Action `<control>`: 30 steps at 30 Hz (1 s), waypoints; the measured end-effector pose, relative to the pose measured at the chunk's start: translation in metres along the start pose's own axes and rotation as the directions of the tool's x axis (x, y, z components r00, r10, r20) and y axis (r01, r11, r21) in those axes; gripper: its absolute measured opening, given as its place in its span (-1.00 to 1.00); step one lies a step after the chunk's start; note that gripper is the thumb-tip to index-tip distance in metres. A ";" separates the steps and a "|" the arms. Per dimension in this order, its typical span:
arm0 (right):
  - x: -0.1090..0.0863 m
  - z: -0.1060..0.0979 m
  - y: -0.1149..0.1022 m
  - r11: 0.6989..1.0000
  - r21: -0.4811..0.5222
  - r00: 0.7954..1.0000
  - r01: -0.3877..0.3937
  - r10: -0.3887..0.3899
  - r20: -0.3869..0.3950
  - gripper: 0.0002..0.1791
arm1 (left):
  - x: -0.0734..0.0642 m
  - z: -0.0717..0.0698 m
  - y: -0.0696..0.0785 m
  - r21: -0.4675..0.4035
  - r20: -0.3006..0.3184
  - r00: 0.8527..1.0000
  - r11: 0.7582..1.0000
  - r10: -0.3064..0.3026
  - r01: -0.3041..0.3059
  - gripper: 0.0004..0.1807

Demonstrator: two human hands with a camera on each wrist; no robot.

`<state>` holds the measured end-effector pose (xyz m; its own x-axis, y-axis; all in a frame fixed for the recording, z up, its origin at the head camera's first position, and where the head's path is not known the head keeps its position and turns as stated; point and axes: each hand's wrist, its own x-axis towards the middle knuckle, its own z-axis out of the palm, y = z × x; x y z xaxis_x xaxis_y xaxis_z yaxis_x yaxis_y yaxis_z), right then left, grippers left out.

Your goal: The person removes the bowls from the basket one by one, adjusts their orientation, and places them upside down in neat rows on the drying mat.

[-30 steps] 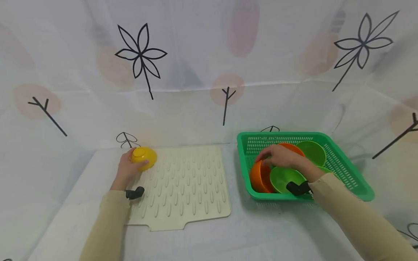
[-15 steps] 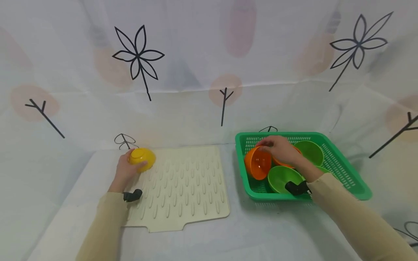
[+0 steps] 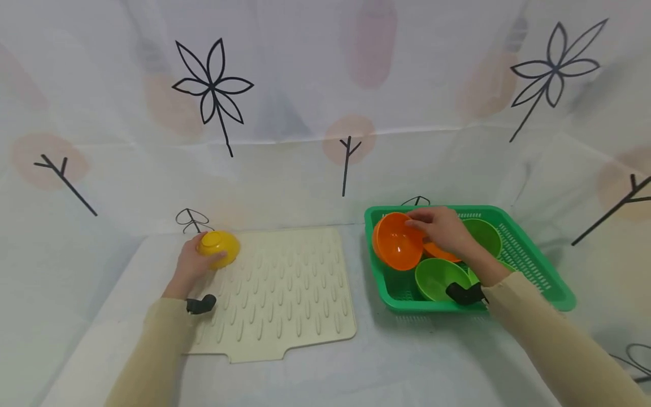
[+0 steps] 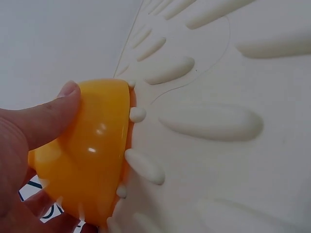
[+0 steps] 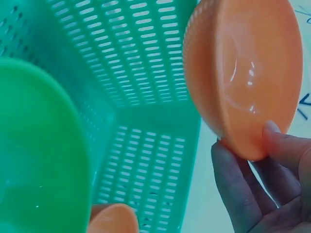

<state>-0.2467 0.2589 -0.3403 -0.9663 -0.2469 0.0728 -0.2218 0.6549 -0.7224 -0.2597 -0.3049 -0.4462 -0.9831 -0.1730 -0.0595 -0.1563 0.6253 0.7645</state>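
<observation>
Your right hand [image 3: 443, 229] has its thumb and fingers closed on the rim of an orange bowl [image 3: 398, 243], the thumb on the inner face and the fingers against the outside. The bowl is tipped on its side, its hollow facing you, over the left end of the green basket [image 3: 422, 307]. The right wrist view shows it apart from the green bowl lower in the basket.

Your left hand [image 3: 192, 264] is curled round a yellow bowl [image 3: 225, 249], thumb on one side and fingers on the other. That bowl sits upside down at the far left corner of the cream mat [image 3: 274, 342], its rim against the raised ridges, as the left wrist view shows.

Just under your right hand, a second orange bowl [image 3: 441, 252] lies in the basket, partly hidden by the hand. A green bowl [image 3: 439, 278] stands nearer you with its opening up, another green bowl [image 3: 485, 237] is at the back, and a third one [image 3: 500, 270] shows only in part behind your wrist.

Both your sleeves are beige, with a black wrist camera [image 3: 200, 304] at each cuff. Mat and basket rest side by side, apart, on a white-covered table [image 3: 356, 376]. Behind them hangs a pale cloth [image 3: 295, 107] printed with dark flowers and twigs.
</observation>
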 end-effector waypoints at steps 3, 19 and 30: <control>-0.003 0.001 -0.007 1.000 0.020 1.000 0.017 -0.017 -0.012 -0.55 | -0.001 -0.002 0.000 -0.005 0.007 1.000 1.000 -0.012 0.012 -0.01; -0.026 0.027 -0.045 0.993 -0.115 0.999 0.030 -0.032 -0.020 -0.71 | -0.014 -0.003 0.000 -0.057 -0.027 0.998 0.997 0.057 -0.058 0.09; -0.040 0.061 -0.062 0.998 -0.069 1.000 0.004 -0.003 0.011 -0.76 | -0.071 0.020 0.074 -0.170 0.077 0.890 0.886 0.449 -0.432 -0.11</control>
<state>-0.1864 0.1841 -0.3402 -0.9640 -0.2572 0.0676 -0.2343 0.7014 -0.6731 -0.2036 -0.2313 -0.3984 -0.9527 0.1853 0.2409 0.3024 0.4994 0.8119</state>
